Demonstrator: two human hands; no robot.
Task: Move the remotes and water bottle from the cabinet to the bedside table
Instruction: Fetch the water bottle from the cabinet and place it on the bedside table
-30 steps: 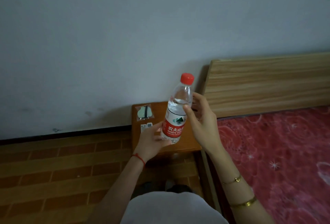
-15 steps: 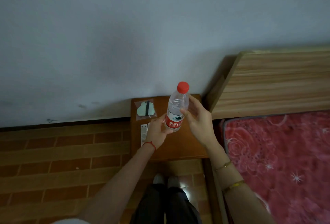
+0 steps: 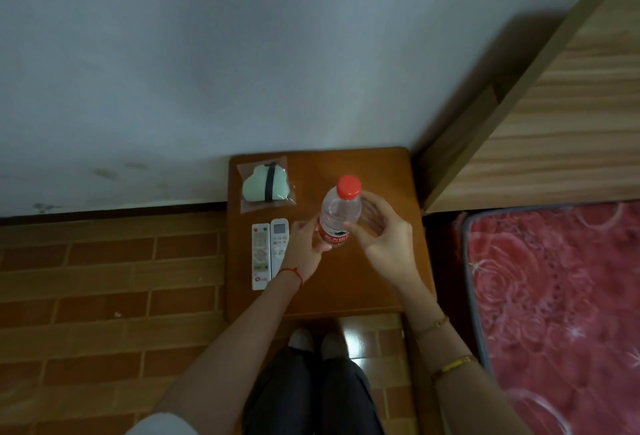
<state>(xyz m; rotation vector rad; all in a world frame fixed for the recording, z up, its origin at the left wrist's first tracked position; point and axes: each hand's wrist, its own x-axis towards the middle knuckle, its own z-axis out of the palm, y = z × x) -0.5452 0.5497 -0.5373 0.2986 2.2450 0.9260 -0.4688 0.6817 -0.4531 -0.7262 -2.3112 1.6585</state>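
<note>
A clear water bottle (image 3: 341, 211) with a red cap and red label stands upright over the middle of the brown bedside table (image 3: 377, 282). My left hand (image 3: 306, 249) grips its lower left side and my right hand (image 3: 381, 237) wraps its right side. The bottle's base is hidden by my hands, so I cannot tell whether it touches the tabletop. Two white remotes (image 3: 260, 256) (image 3: 279, 240) lie side by side on the table's left part, just left of my left hand.
A pale green item in a clear bag (image 3: 266, 185) lies at the table's back left corner. A grey wall runs behind. A wooden headboard (image 3: 554, 129) and a red patterned mattress (image 3: 561, 296) are on the right. Brick-pattern floor (image 3: 110, 296) lies to the left.
The view has tilted down and closed in on the table. Both hands have lowered the bottle toward the tabletop, and the two remotes are now in full view.
</note>
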